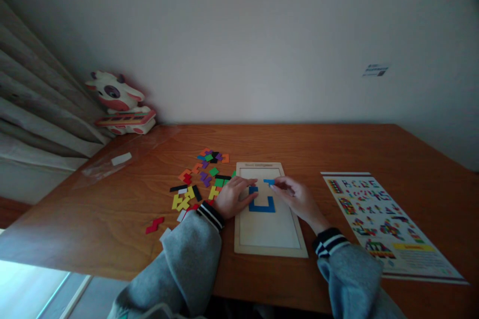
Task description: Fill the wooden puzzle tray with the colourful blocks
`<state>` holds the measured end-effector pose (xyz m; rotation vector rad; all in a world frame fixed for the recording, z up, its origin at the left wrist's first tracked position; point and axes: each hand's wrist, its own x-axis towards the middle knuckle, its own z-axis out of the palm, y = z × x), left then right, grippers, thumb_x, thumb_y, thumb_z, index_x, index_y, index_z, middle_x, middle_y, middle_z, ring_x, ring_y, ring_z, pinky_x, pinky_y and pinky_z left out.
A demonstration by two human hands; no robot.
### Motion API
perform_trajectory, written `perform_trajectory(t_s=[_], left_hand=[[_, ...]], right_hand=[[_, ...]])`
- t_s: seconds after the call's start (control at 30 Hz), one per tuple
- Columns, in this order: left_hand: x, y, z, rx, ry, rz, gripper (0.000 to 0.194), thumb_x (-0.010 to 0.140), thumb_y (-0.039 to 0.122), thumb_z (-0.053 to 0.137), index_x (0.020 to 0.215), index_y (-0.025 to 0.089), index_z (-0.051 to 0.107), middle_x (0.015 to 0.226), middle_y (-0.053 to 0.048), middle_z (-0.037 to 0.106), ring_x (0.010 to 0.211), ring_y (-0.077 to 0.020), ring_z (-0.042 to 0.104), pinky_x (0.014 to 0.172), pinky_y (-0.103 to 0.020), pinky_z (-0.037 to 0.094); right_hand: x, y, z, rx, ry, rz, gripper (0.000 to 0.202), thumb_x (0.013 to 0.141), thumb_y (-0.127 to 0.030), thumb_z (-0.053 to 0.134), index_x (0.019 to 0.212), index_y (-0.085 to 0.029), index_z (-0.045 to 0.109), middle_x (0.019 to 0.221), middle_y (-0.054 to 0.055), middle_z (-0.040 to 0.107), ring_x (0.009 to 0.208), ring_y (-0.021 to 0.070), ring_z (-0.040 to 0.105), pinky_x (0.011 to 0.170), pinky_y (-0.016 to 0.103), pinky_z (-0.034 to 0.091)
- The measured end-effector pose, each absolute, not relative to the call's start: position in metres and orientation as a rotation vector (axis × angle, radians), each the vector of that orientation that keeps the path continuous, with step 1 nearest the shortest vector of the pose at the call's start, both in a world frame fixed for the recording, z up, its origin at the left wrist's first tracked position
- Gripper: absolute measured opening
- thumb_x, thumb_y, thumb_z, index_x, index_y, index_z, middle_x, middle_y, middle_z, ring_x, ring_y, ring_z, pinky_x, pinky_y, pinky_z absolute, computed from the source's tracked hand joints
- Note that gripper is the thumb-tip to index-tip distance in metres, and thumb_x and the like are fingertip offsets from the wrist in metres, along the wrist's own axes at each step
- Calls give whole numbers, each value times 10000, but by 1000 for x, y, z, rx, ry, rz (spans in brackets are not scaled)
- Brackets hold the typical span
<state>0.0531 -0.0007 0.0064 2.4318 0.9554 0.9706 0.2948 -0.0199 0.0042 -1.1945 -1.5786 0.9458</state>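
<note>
A pale wooden puzzle board (267,239) lies flat in front of me. On it, blue puzzle pieces (262,208) form an angular U shape. My left hand (235,195) rests on the board's left side, fingers stretched out, with the fingertips by the left arm of the blue shape. Between the thumb and fingers of my right hand (297,198) is a small blue puzzle piece (268,181), over the upper part of the board. Whether that piece touches the board I cannot tell.
Several loose coloured puzzle pieces (183,203) lie left of the board, with a red piece (154,225) apart from them. A printed pattern sheet (392,229) lies to the right. A cow-shaped toy keyboard (121,104) and a clear plastic bag (101,167) are at the back left.
</note>
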Motion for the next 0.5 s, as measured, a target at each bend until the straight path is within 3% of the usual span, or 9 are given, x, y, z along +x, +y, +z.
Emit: perform_trajectory(t_s=[0.23, 0.5], left_hand=[[60, -7, 11, 2332, 908, 1039, 379, 935, 337, 642, 1289, 208, 597, 1103, -72, 732, 1022, -189, 683, 930, -337, 564], [63, -8, 14, 2279, 906, 1106, 281, 922, 316, 657, 1173, 190, 675, 1086, -87, 738, 1000, -198, 690, 912, -339, 567]], right_hand=[[288, -23, 8, -1109, -1619, 1041, 249, 844, -470, 671, 929, -236, 691, 837, 31, 683, 769, 179, 631, 717, 314, 542], [291, -22, 4, -1062, -1449, 1187, 343, 845, -523, 658, 999, -221, 716, 1025, 83, 738, 992, 238, 685, 889, 395, 561]])
